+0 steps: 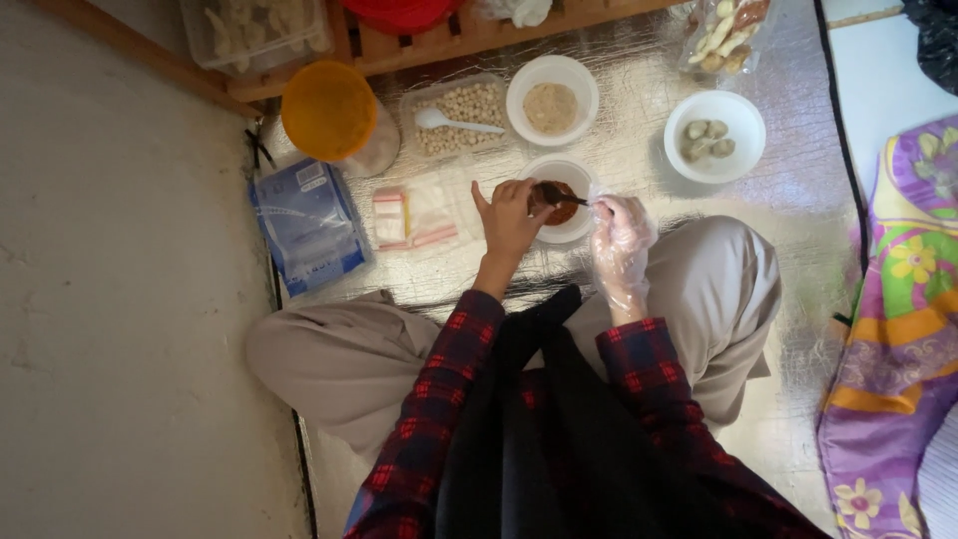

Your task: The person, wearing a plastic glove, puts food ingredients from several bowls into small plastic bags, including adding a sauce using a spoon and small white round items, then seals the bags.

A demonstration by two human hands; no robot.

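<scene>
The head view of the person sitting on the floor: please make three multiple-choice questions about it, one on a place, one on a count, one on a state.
1. Where is the orange lid?
A. left of the tray of pale round pieces
B. inside a white bowl
C. on the person's knee

2. How many round white bowls stand on the silver mat?
A. one
B. three
C. five

3. How are the two hands covered?
A. both bare
B. both gloved
C. only the right hand wears a clear plastic glove

Answers:
1 A, the lid lies beside the tray, toward the left.
2 B, one bowl with crumbs, one with pale lumps, one by the hands.
3 C, the left hand is bare.
</scene>
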